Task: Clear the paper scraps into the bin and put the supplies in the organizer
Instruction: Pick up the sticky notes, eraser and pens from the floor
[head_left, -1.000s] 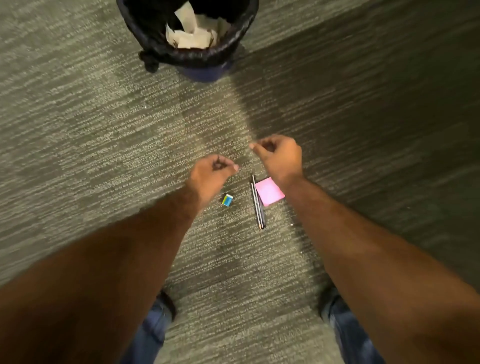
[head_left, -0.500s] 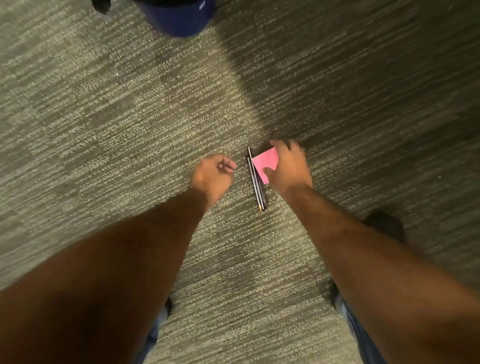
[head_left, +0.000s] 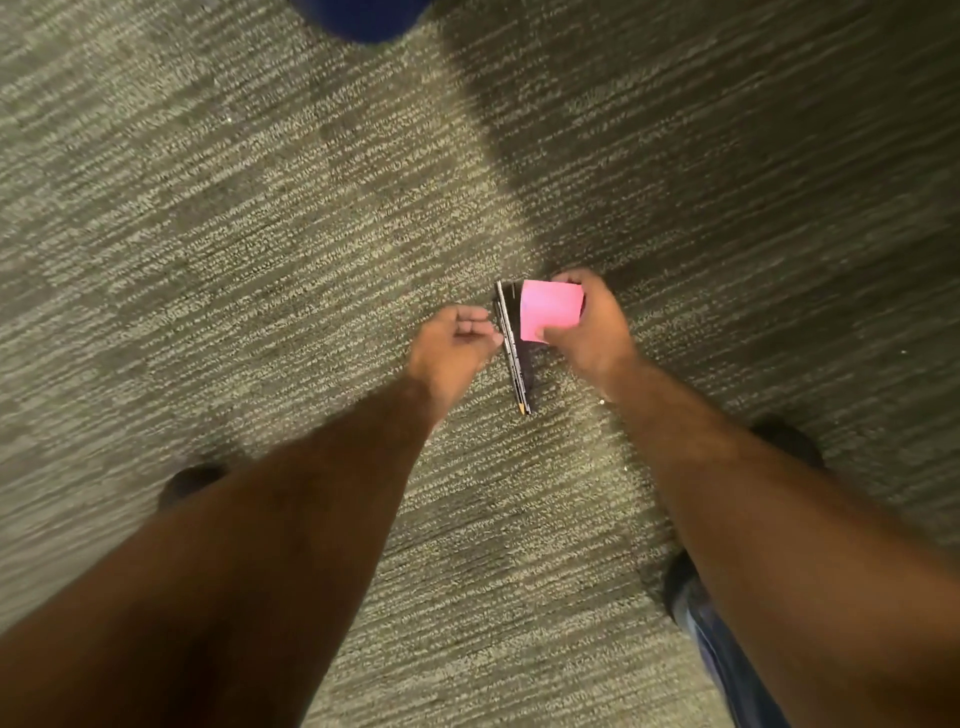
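The right hand (head_left: 592, 332) pinches the square pink sticky-note pad (head_left: 549, 310) clear of the carpet — the left hand (head_left: 453, 347), loosely curled and empty, reaches for the thin dark pencils (head_left: 511, 348).

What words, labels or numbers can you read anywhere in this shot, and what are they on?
None can be read.
pink sticky pad, held in the right hand: top sheet looks blank.
pencils on the carpet: any barrel print is too small and blurred to read.
blue bin at the top edge: no label visible on the part in view.
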